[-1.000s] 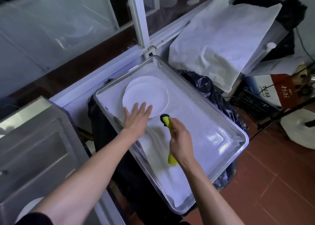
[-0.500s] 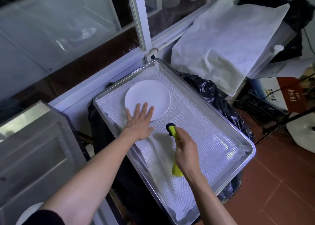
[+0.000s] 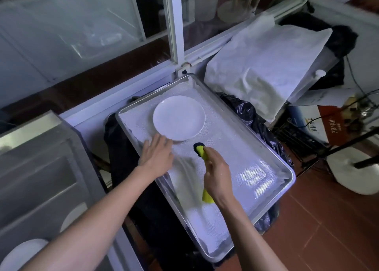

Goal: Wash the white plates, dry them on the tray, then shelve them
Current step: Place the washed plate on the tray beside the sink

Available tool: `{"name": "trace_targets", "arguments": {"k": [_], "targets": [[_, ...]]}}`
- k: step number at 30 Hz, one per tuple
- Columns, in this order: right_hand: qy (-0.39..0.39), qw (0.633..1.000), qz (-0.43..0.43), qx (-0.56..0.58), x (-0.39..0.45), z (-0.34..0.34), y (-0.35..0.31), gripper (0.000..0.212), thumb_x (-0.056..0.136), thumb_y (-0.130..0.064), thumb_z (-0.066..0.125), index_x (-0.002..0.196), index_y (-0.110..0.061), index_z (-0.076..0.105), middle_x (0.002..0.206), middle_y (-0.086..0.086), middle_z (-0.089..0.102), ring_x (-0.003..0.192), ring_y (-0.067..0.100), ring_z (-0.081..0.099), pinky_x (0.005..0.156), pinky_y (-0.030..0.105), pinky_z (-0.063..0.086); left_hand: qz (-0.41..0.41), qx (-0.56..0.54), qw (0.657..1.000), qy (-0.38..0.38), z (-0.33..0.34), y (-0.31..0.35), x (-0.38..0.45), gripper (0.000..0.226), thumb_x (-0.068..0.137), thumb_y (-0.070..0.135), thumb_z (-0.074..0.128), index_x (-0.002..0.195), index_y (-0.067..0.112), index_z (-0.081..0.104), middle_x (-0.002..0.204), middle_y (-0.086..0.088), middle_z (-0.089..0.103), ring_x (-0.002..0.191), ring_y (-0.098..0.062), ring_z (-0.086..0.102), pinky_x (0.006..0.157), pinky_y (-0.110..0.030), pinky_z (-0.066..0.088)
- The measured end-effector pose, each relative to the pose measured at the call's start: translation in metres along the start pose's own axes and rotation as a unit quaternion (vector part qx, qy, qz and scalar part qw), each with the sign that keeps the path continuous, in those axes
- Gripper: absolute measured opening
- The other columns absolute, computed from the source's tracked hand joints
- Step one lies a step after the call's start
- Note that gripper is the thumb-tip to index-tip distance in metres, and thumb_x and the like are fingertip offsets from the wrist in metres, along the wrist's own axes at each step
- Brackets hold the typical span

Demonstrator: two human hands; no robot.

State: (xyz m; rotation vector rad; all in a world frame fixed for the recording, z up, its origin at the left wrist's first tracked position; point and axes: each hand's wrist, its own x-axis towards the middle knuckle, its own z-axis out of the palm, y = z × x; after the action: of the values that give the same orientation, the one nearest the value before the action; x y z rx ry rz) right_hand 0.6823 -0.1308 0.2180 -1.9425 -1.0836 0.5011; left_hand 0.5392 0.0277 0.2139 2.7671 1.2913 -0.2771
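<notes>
A white plate (image 3: 179, 117) lies flat at the far end of a metal tray (image 3: 286, 169) lined with white mesh cloth. My left hand (image 3: 156, 157) hovers or rests just at the plate's near edge, fingers straight and spread. My right hand (image 3: 217, 176) grips a yellow sponge with a dark scrubbing side (image 3: 200, 149), held over the tray's middle beside the plate. More white plates (image 3: 19, 254) show at the lower left inside the steel sink.
A stainless steel sink (image 3: 41, 168) stands at the left. The tray sits on a bin with a black bag (image 3: 252, 114). White sheets (image 3: 264, 65) drape a stack at the right. A window frame (image 3: 174, 24) runs behind. Red tile floor (image 3: 328, 229) lies at the right.
My left hand has slid back off the plate toward me. The plate lies flat on the tray; my right hand with the sponge has stayed put.
</notes>
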Motion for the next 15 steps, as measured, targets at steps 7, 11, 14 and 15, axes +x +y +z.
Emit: {"name": "trace_targets", "arguments": {"k": [7,11,14,15], "targets": [[-0.030,0.998,-0.054,0.007,-0.018,0.024,-0.059,0.068,0.086,0.015,0.039,0.132,-0.030,0.061,0.124,-0.022,0.057,0.107,0.011,0.055,0.082,0.016,0.038,-0.044,-0.048,0.997,0.029,0.006,-0.046,-0.087,0.049,0.100,0.039,0.047,0.144,0.019,0.049,0.143,0.000,0.050,0.137,-0.023,0.039,0.108,-0.045,0.036],[-0.069,0.992,-0.099,0.043,-0.046,0.058,-0.104,0.057,0.094,0.005,0.042,0.133,-0.030,0.062,0.128,-0.025,0.057,0.113,0.001,0.055,0.091,0.006,0.037,-0.100,-0.073,0.992,0.035,0.010,-0.088,-0.139,0.047,0.099,0.037,0.051,0.142,0.019,0.052,0.139,-0.001,0.054,0.132,-0.026,0.045,0.103,-0.045,0.039],[-0.070,0.985,-0.157,0.021,-0.071,0.096,-0.133,0.051,0.095,0.010,0.046,0.134,-0.018,0.064,0.133,-0.018,0.056,0.119,0.004,0.054,0.098,-0.001,0.029,-0.135,-0.094,0.986,0.028,0.017,-0.130,-0.182,0.044,0.096,0.033,0.052,0.137,0.018,0.056,0.134,-0.006,0.058,0.127,-0.030,0.050,0.099,-0.045,0.041],[-0.079,0.982,-0.172,0.008,-0.080,0.110,-0.141,0.050,0.095,0.011,0.047,0.135,-0.015,0.063,0.137,-0.012,0.057,0.124,0.008,0.053,0.101,-0.001,0.027,-0.146,-0.099,0.984,0.020,0.020,-0.145,-0.199,0.044,0.096,0.033,0.051,0.137,0.018,0.055,0.134,-0.007,0.058,0.127,-0.031,0.051,0.099,-0.045,0.041]]}}
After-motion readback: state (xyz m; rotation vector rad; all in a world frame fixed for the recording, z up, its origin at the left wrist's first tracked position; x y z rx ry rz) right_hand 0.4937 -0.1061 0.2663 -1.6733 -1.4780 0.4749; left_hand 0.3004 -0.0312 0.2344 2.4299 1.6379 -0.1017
